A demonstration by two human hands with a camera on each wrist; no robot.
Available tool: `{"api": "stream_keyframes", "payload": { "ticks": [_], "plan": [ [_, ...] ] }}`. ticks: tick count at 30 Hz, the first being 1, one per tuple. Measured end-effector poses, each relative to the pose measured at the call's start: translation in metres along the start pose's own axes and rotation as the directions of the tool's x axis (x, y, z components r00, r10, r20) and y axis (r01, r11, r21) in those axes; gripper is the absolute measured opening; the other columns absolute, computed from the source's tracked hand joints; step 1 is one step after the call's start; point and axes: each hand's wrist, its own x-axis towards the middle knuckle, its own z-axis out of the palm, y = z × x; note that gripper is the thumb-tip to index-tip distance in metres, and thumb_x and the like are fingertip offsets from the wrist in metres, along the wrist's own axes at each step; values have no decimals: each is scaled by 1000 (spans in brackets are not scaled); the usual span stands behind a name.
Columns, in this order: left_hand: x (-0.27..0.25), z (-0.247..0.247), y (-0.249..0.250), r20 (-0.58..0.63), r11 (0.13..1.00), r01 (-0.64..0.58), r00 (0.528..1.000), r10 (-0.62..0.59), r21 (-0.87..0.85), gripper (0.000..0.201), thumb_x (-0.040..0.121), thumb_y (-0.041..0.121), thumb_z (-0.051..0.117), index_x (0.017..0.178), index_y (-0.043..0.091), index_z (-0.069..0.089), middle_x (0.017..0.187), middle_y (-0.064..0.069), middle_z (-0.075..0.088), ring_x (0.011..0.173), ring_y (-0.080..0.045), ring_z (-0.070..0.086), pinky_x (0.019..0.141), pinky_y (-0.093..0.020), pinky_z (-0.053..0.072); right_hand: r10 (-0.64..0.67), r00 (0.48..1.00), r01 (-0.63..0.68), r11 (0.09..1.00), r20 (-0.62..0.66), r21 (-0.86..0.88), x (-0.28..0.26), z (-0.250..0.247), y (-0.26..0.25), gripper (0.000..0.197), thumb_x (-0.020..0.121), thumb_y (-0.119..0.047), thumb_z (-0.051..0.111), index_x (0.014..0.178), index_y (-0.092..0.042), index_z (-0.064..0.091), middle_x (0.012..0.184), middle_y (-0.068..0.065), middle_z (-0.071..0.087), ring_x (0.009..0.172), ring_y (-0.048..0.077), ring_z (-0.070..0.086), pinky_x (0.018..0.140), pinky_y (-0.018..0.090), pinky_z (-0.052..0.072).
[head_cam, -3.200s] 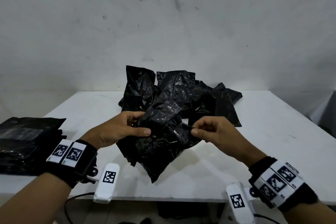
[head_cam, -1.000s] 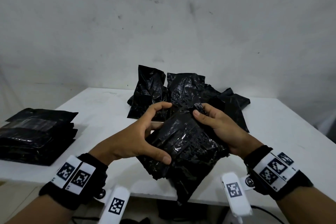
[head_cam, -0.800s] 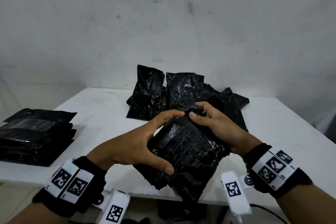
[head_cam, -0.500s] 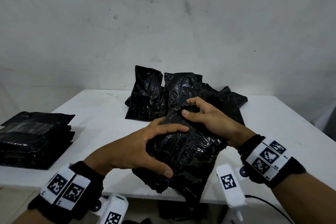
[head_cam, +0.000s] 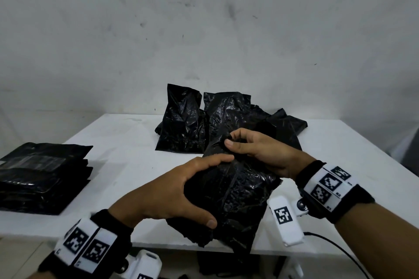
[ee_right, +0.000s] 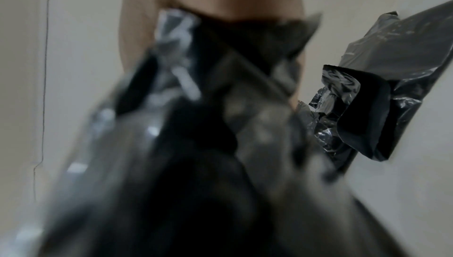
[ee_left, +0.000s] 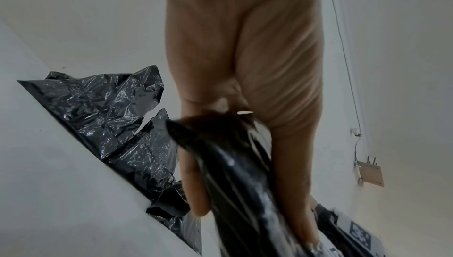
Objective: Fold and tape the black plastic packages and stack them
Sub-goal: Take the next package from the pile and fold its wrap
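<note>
While the left hand [head_cam: 167, 192] clasps the black package [head_cam: 231, 199] from its left side above the near table edge [head_cam: 127, 236], the right hand [head_cam: 265, 154] pinches its far top; loose packages [head_cam: 192, 124] lie beyond.

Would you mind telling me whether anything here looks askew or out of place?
Nothing stands out: both hands grip one black package, the loose pile lies behind it, the finished stack sits neatly left.

A bare packing or workroom corner rather than a home: a plain white table [head_cam: 127, 165] stands against a scuffed, unpainted-looking grey wall [head_cam: 204, 29], bearing only a loose heap of black plastic packages [head_cam: 183, 124] and a neat stack of folded ones [head_cam: 40, 179].
</note>
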Motion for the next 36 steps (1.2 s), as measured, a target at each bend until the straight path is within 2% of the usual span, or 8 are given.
{"api": "stream_keyframes", "payload": {
  "ticks": [9, 12, 14, 16, 18, 21, 30, 36],
  "plan": [
    [2, 8, 1, -10, 1000, 1, 1000, -1, -13, 103, 63, 7, 96, 142, 48, 43, 136, 36, 50, 131, 5, 50, 104, -15, 45, 6, 1000, -5, 999, 28, -40, -5, -3, -4, 33, 78, -35, 74, 102, -16, 62, 88, 3, 66, 79, 16, 61, 74, 29, 52],
    [3, 7, 1, -3, 1000, 16, 1000, -16, 23, 104, 63, 12, 97, 139, 56, 43, 138, 36, 48, 132, 4, 50, 106, -18, 46, -40, 999, 42, 974, 13, -221, -10, -4, -14, 34, 83, -51, 66, 100, -22, 67, 91, -5, 70, 85, 12, 64, 81, 32, 50],
    [4, 7, 0, -3, 998, 18, 1000, -18, 53, 104, 62, 15, 98, 138, 60, 42, 140, 35, 47, 133, 4, 49, 108, -21, 45, -99, 995, 92, 923, 1, -373, -11, 1, -22, 37, 86, -53, 65, 97, -17, 68, 84, -5, 68, 73, 7, 62, 68, 26, 49],
    [5, 8, 1, 8, 997, 17, 1000, -18, 81, 103, 62, 18, 98, 137, 61, 41, 141, 36, 45, 134, 5, 47, 109, -21, 44, -144, 989, 140, 889, 25, -436, -9, 6, -27, 25, 93, -35, 68, 88, -11, 66, 71, -4, 63, 60, 5, 57, 57, 19, 44],
    [6, 8, 2, 21, 994, 15, 1000, -17, 104, 103, 63, 19, 98, 137, 61, 41, 140, 37, 45, 134, 6, 46, 109, -21, 44, -146, 989, 136, 899, 7, -417, -6, 4, -31, 15, 92, -21, 71, 84, -10, 65, 70, -2, 65, 61, 8, 59, 54, 18, 44],
    [6, 7, 2, 24, 991, 9, 1000, -12, 131, 103, 64, 21, 98, 140, 59, 40, 143, 33, 45, 134, 4, 47, 111, -26, 44, -129, 991, 108, 918, -31, -380, -4, 0, -35, 17, 83, -26, 79, 86, -12, 69, 78, 3, 67, 73, 22, 56, 60, 29, 39],
    [5, 5, 0, 11, 988, -12, 1000, 10, 155, 104, 62, 23, 98, 141, 58, 40, 143, 38, 41, 135, 9, 43, 112, -21, 42, -157, 986, 134, 946, -56, -295, 1, 7, -33, 13, 87, -18, 75, 89, -7, 69, 81, 6, 70, 68, 12, 63, 58, 18, 50],
    [6, 6, -6, -1, 993, -4, 1000, 4, 118, 105, 61, 20, 99, 139, 61, 41, 141, 39, 43, 132, 10, 45, 108, -16, 43, -135, 980, 85, 948, -143, -308, -5, -9, -31, 25, 80, -42, 76, 92, -22, 70, 82, -8, 70, 71, 7, 57, 75, 30, 43]
  ]
}}
